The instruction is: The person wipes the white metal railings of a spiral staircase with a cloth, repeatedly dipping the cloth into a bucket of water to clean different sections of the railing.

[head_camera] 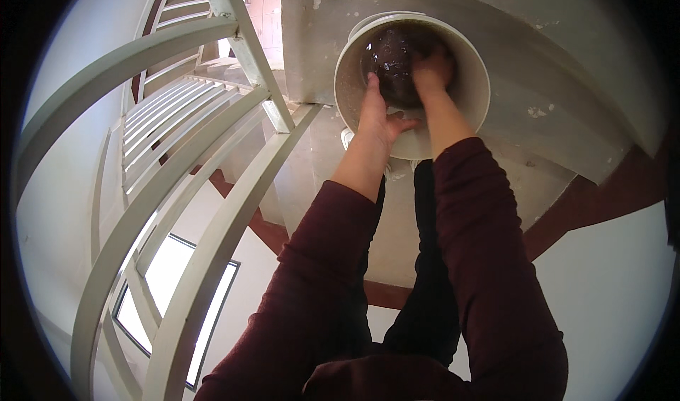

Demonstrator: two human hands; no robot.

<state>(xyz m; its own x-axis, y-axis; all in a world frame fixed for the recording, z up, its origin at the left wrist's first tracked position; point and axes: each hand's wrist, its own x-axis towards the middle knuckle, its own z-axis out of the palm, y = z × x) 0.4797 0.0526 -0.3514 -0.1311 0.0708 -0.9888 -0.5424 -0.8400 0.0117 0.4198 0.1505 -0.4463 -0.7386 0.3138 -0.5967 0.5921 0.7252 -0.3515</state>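
Note:
A white round bucket (481, 82) stands on a stair step in front of me, with dark liquid (396, 63) at its bottom. Both my hands reach inside it. My left hand (380, 106) is at the near left part of the bucket's inside, thumb pointing up and fingers spread, with nothing seen in it. My right hand (433, 71) reaches deeper, at the right side of the dark liquid; its fingers are blurred and in shadow, so whether it holds something cannot be told.
A white metal stair railing (212, 273) curves along the left. Stone-like stair steps (536, 109) with pale spots surround the bucket, edged by a reddish-brown skirting (589, 202). My legs and feet are just below the bucket.

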